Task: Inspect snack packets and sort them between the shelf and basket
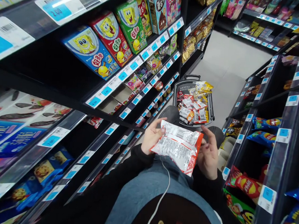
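Packet: white and red, printed text and barcode side up, lower centre of the frame, above the person's lap. Packet [178, 145] lies tilted, its right edge lower than its left.

Left hand [151, 136]: at the packet's left end, thumb over the upper left corner, fingers mostly hidden beneath; grip closed on the packet. Right hand [210, 153]: at the packet's right edge, index finger raised and extended, remaining fingers loosely curled. Cannot tell whether this hand pinches the edge or only lies against it.

Basket [181, 89]: dark, on the grey floor [223, 62], just beyond the hands, right of frame centre. Contents: a heap of red-and-white packets [190, 106], with yellow packets [203, 88] at its upper right.

Shelving: upper left holds a blue box [92, 52], a red box [112, 36] and a green box [132, 24], side by side, above a row of price labels [106, 90]. Lower right: a red bag [246, 181] on a shelf. White cable [161, 202] runs down the person's front, bottom centre.
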{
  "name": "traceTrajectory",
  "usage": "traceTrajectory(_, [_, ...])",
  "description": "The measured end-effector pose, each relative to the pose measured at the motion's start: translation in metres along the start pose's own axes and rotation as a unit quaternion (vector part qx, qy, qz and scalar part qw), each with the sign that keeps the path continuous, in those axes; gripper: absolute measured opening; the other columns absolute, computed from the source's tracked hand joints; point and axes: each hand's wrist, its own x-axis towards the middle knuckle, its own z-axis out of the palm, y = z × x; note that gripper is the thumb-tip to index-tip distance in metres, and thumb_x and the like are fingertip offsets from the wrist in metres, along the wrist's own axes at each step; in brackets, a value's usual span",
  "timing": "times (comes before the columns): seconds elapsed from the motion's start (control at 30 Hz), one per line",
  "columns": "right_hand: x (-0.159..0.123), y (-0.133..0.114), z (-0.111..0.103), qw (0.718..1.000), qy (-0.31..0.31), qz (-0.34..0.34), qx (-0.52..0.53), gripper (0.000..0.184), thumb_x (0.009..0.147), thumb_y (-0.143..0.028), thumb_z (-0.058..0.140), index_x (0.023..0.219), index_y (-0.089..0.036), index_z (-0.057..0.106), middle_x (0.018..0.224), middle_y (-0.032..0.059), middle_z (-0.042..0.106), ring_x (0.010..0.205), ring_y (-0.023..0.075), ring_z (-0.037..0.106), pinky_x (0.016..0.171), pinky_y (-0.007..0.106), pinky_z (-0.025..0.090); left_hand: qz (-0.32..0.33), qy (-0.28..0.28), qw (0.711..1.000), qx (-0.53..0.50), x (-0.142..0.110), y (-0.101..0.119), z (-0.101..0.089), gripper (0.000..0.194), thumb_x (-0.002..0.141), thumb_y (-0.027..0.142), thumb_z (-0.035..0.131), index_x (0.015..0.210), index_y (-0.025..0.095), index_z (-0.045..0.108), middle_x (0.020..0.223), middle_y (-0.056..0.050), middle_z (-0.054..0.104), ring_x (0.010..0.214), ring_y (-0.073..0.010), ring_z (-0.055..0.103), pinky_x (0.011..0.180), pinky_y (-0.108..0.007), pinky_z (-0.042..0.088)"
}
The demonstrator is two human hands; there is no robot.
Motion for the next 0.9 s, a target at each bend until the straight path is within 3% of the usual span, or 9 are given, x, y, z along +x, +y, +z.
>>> traceTrajectory(0.07, [-0.002,-0.003,-0.001,1.0,-0.011,-0.021,-0.015,0.069,0.069,-0.057,0.059,0.126,-0.026,0.037,0.102,0.0096,0.062,0.083,0.0221,0.062,0.066,0.034,0.051,0.025,0.016,1.0,0.007,0.0,0.001,0.0,0.084,0.06,0.047,0.072,0.128,0.018,0.034,0.057,0.003,0.062,0.039,-0.0097,0.052,0.044,-0.02,0.039])
traceTrajectory(0.13, [-0.002,-0.004,-0.002,0.999,-0.008,-0.022,-0.034,0.061,0.065,-0.046,0.068,0.119,-0.026,0.046,0.107,0.0086,0.061,0.087,0.0212,0.061,0.07,0.033,0.051,0.044,0.017,0.999,0.016,-0.001,0.005,0.0,0.079,0.063,0.046,0.07,0.128,0.021,0.032,0.066,0.001,0.065,0.041,-0.0091,0.053,0.045,-0.02,0.041])
traceTrajectory(0.23, [0.0,-0.003,-0.006,0.998,0.024,-0.006,-0.06,0.034,0.069,-0.033,0.068,0.101,-0.023,0.061,0.101,0.006,0.065,0.085,0.0186,0.061,0.073,0.031,0.05,0.042,-0.038,0.998,0.026,-0.003,0.012,0.0,0.064,0.063,0.041,0.071,0.118,0.02,0.046,0.082,-0.004,0.067,0.057,-0.0114,0.059,0.055,-0.021,0.045])
traceTrajectory(0.33, [0.003,0.002,-0.01,0.997,0.039,-0.006,-0.068,0.025,0.069,-0.029,0.069,0.092,-0.022,0.066,0.094,0.0047,0.067,0.085,0.0188,0.061,0.077,0.033,0.049,0.02,-0.101,0.993,0.06,-0.006,0.019,-0.002,0.047,0.056,0.027,0.077,0.098,0.015,0.061,0.094,-0.007,0.066,0.077,-0.0164,0.061,0.07,-0.025,0.048])
traceTrajectory(0.5, [0.004,0.004,-0.015,0.994,0.033,-0.019,-0.101,0.013,0.068,-0.027,0.068,0.08,-0.022,0.07,0.082,0.0032,0.066,0.076,0.0167,0.06,0.07,0.031,0.049,0.007,-0.098,0.987,0.127,-0.006,0.024,-0.003,0.035,0.053,0.022,0.078,0.084,0.012,0.069,0.084,-0.007,0.067,0.074,-0.0164,0.06,0.069,-0.027,0.047])
traceTrajectory(0.73, [0.005,-0.003,-0.014,0.986,0.013,-0.03,-0.162,0.008,0.072,-0.023,0.063,0.075,-0.023,0.07,0.076,0.0019,0.062,0.068,0.0142,0.057,0.062,0.028,0.047,0.088,-0.058,0.972,0.211,-0.005,0.022,0.002,0.009,0.054,0.016,0.075,0.059,0.014,0.067,0.067,-0.002,0.06,0.064,-0.0118,0.053,0.063,-0.024,0.042])
traceTrajectory(0.9, [0.005,-0.002,-0.014,0.984,0.01,-0.038,-0.175,0.009,0.074,-0.024,0.061,0.073,-0.023,0.07,0.075,0.0023,0.061,0.067,0.0147,0.055,0.061,0.028,0.046,0.121,-0.045,0.967,0.221,-0.003,0.017,0.001,0.008,0.057,0.017,0.073,0.054,0.014,0.067,0.068,-0.003,0.057,0.068,-0.0142,0.053,0.063,-0.025,0.042])
